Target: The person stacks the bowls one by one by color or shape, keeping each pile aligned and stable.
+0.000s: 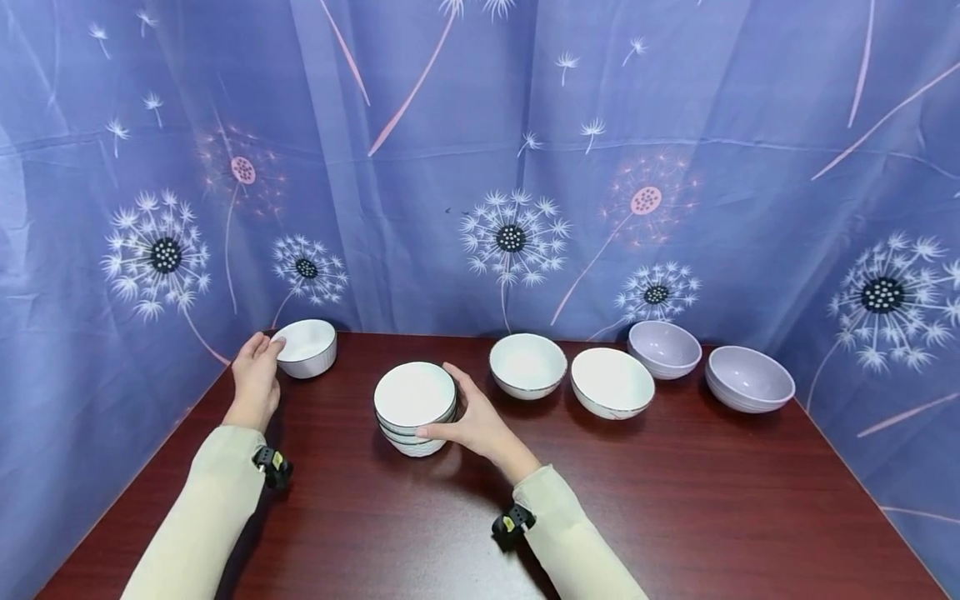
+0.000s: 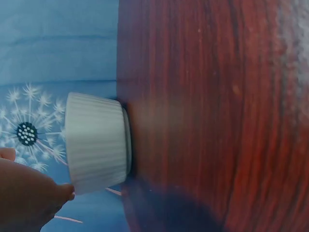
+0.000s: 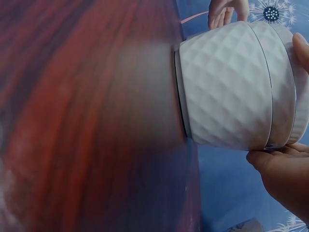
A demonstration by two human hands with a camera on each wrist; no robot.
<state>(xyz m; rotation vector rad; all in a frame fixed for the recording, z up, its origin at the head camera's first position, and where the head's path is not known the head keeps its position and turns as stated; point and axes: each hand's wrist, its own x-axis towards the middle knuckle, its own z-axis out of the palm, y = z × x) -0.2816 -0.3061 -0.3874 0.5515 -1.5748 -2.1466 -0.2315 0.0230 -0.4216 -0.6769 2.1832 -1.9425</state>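
At the far left of the table stands a white ribbed bowl point(image 1: 307, 364), upright. My left hand point(image 1: 256, 377) is beside its left edge, thumb at the rim, the other fingers left of the bowl. The left wrist view shows the ribbed side of that bowl point(image 2: 96, 142) and the thumb point(image 2: 63, 192) at its rim. Left of centre is a stack of white bowls point(image 1: 415, 398) with dark rims. My right hand point(image 1: 480, 421) grips its upper part from the right, thumb in front, fingers behind. In the right wrist view, the stack's lower bowl point(image 3: 227, 87) has a diamond pattern.
Right of the stack stand two white bowls point(image 1: 527, 367) with thin dark rims, one of them point(image 1: 612, 383) nearer the middle right. Further right are two pale lilac bowls point(image 1: 665, 350). A blue dandelion-print curtain point(image 1: 420, 208) hangs behind the dark red wooden table point(image 1: 375, 533).
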